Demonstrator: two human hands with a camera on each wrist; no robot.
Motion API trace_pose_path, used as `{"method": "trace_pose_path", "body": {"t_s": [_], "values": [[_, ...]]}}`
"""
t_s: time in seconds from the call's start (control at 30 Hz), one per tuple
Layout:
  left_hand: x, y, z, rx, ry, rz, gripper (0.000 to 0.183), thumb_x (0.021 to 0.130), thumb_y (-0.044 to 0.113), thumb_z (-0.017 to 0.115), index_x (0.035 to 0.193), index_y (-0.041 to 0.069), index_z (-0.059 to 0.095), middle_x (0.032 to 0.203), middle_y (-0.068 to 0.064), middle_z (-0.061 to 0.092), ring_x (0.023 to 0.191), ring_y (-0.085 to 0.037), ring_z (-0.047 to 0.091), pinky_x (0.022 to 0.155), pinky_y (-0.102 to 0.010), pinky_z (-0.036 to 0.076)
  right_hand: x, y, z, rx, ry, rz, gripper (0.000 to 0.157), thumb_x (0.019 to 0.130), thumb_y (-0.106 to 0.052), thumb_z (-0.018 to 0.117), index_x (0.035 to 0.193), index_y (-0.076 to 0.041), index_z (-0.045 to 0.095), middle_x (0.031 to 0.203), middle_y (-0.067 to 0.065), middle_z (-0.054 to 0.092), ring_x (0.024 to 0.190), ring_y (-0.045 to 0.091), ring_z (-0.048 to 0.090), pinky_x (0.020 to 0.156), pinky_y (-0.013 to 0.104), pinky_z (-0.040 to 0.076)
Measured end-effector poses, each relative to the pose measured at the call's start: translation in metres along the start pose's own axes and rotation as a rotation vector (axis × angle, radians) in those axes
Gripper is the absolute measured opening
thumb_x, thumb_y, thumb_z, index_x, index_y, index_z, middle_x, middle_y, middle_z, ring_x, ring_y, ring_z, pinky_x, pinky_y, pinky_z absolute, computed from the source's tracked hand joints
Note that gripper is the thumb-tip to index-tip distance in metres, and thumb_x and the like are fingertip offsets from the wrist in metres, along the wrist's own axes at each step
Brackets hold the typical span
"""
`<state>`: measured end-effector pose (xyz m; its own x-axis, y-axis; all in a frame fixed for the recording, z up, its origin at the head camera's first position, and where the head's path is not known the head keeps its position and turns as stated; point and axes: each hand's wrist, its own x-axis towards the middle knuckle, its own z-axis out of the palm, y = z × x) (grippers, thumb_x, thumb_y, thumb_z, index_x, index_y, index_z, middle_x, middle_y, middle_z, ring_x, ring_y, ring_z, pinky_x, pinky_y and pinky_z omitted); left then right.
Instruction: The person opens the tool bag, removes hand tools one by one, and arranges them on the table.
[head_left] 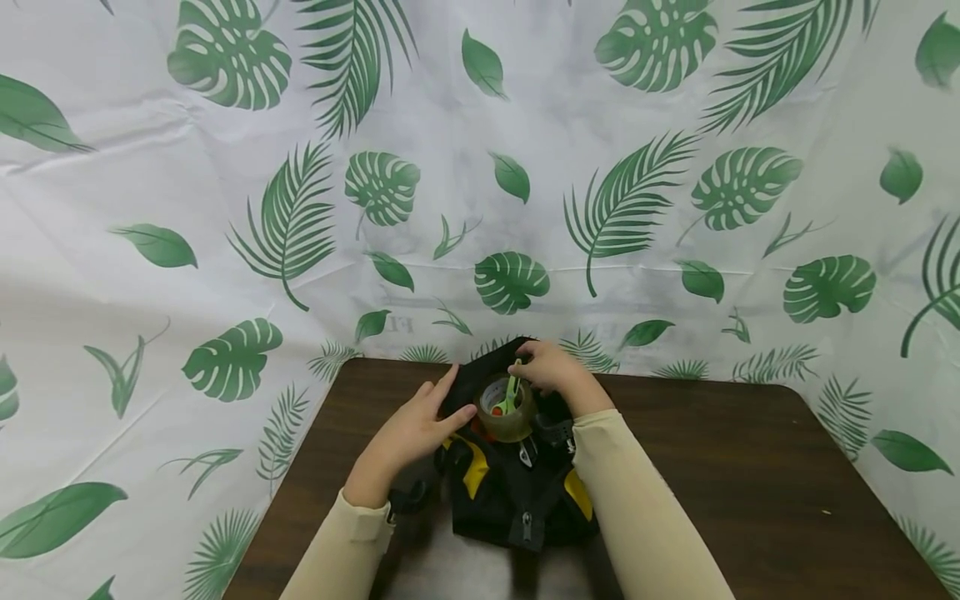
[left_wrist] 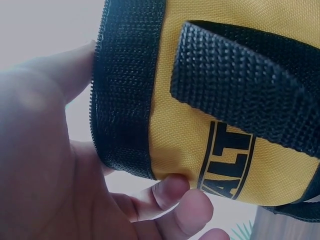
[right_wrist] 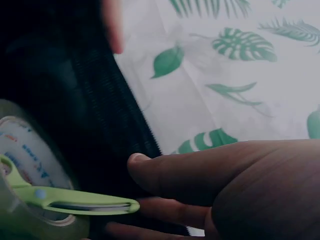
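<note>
A black and yellow tool bag (head_left: 487, 500) stands unzipped on the table, its black flap raised at the back. My left hand (head_left: 408, 433) grips its left rim, thumb by the opening; in the left wrist view several fingertips (left_wrist: 187, 205) lie near the yellow side. A roll of clear tape (head_left: 508, 427) sits in the mouth of the bag, with green scissors (head_left: 512, 393) leaning up out of its ring. My right hand (head_left: 555, 375) is at the raised flap. In the right wrist view its fingers (right_wrist: 175, 167) reach over the zip edge, beside the scissors' tip.
The dark wooden table (head_left: 712, 467) runs out to both sides of the bag. Behind it hangs a white sheet with green leaves (head_left: 510, 283). A black strap (left_wrist: 240, 85) loops off the bag's yellow side. A tiny yellowish scrap (head_left: 826, 512) lies at the right.
</note>
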<state>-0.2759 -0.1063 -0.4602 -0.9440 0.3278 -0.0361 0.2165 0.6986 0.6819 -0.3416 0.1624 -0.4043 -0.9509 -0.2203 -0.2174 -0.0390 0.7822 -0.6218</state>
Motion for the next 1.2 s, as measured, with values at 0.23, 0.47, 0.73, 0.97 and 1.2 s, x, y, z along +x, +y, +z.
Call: {"method": "trace_pose_path", "body": {"t_s": [0.23,0.47,0.73,0.97,1.2], "values": [[-0.001,0.001,-0.002,-0.008,-0.005,-0.005,0.092,0.101,0.08,0.052,0.176,0.041,0.014,0.181,-0.022,0.021,0.164,-0.048,0.03,0.125,-0.074,0.034,0.0,0.0,0.006,-0.036,0.032,0.017,0.039,0.111,-0.031,0.066,0.139,-0.005,0.064,0.126,0.017,0.071,0.09,0.026,0.07,0.078,0.042,0.062],[-0.002,-0.001,-0.001,0.0,-0.012,-0.016,0.094,0.1,0.082,0.051,0.175,0.041,0.012,0.181,-0.023,0.019,0.162,-0.05,0.033,0.124,-0.075,0.035,-0.002,-0.002,0.011,-0.08,0.081,-0.045,0.014,0.111,-0.023,0.066,0.11,-0.011,0.071,0.105,0.009,0.072,0.08,0.024,0.067,0.068,0.035,0.053],[0.0,-0.003,-0.001,-0.001,-0.013,-0.012,0.094,0.1,0.083,0.051,0.175,0.042,0.012,0.181,-0.021,0.02,0.164,-0.047,0.03,0.125,-0.074,0.034,-0.006,-0.006,0.012,-0.049,0.087,-0.03,0.012,0.109,-0.018,0.061,0.103,-0.01,0.068,0.096,0.01,0.072,0.08,0.028,0.072,0.063,0.034,0.052],[-0.001,-0.002,-0.001,-0.003,-0.018,-0.006,0.094,0.101,0.08,0.052,0.176,0.038,0.014,0.18,-0.023,0.021,0.163,-0.049,0.032,0.125,-0.073,0.035,-0.006,-0.003,0.011,0.037,0.114,-0.082,0.011,0.11,-0.018,0.061,0.11,-0.008,0.067,0.099,0.013,0.071,0.082,0.037,0.076,0.064,0.037,0.056],[0.0,-0.002,-0.001,0.01,-0.018,-0.015,0.093,0.102,0.08,0.051,0.176,0.04,0.014,0.18,-0.023,0.023,0.163,-0.05,0.033,0.123,-0.074,0.036,-0.021,-0.009,0.001,0.034,0.18,-0.16,0.021,0.11,-0.015,0.058,0.124,-0.011,0.073,0.099,0.013,0.069,0.073,0.026,0.074,0.067,0.038,0.059]]}}
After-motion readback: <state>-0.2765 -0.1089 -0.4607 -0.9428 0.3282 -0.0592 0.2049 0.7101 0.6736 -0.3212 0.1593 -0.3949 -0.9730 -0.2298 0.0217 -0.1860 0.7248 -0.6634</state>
